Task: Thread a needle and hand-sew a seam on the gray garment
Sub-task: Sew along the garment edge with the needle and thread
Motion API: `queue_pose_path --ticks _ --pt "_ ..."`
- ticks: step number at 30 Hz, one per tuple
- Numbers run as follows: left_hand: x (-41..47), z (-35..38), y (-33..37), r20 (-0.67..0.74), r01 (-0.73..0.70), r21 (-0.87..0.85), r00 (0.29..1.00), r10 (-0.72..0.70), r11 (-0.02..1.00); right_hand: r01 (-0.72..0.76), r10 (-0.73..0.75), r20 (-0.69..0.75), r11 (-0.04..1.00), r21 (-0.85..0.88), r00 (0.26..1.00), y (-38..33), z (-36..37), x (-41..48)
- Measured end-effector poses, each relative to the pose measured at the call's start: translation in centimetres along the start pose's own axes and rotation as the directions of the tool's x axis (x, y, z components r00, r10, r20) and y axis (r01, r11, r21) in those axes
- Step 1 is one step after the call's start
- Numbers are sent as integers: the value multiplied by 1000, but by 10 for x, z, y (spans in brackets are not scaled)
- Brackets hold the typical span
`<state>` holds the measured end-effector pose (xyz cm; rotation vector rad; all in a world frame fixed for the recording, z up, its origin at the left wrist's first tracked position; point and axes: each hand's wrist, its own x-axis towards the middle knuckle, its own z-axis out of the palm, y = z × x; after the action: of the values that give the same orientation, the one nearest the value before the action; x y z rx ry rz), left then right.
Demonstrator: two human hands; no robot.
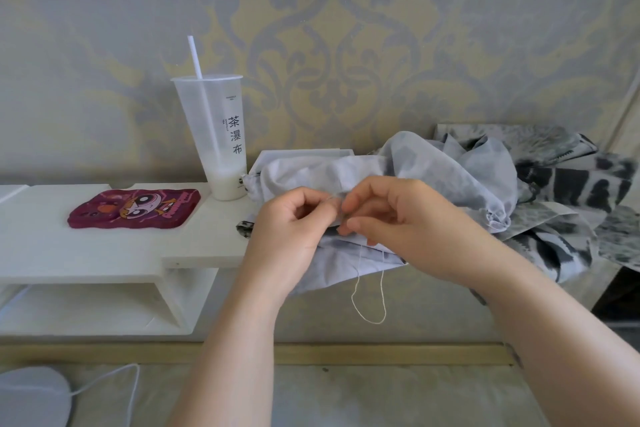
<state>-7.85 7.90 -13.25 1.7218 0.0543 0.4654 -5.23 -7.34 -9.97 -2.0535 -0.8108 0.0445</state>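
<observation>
The gray garment (pixel 433 170) lies bunched on the white shelf and hangs over its front edge. My left hand (pixel 291 229) and my right hand (pixel 398 218) meet in front of it, fingertips nearly touching. My left fingers curl and pinch a thin thread near its end; a needle is too small to make out. My right thumb and forefinger pinch the thread too. A loop of cream thread (pixel 369 295) hangs down below my hands.
A tall plastic cup (pixel 214 135) with a straw and a little milky drink stands left of the garment. A magenta cartoon phone case (pixel 135 209) lies on the white shelf (pixel 52 253). Black-and-gray patterned cloth (pixel 568 191) is piled at the right. A white cable (pixel 114 378) runs lower left.
</observation>
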Motion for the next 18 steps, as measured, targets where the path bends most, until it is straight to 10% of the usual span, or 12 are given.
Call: queue_pose_path --ticks 10,18 --pt "0 -1 -1 52 -128 -29 990 130 991 -23 -112 -411 951 -309 904 -4 -9 5" --pt "1 -3 -2 142 -155 -3 978 154 988 -182 183 -6 976 -123 983 -18 -18 29"
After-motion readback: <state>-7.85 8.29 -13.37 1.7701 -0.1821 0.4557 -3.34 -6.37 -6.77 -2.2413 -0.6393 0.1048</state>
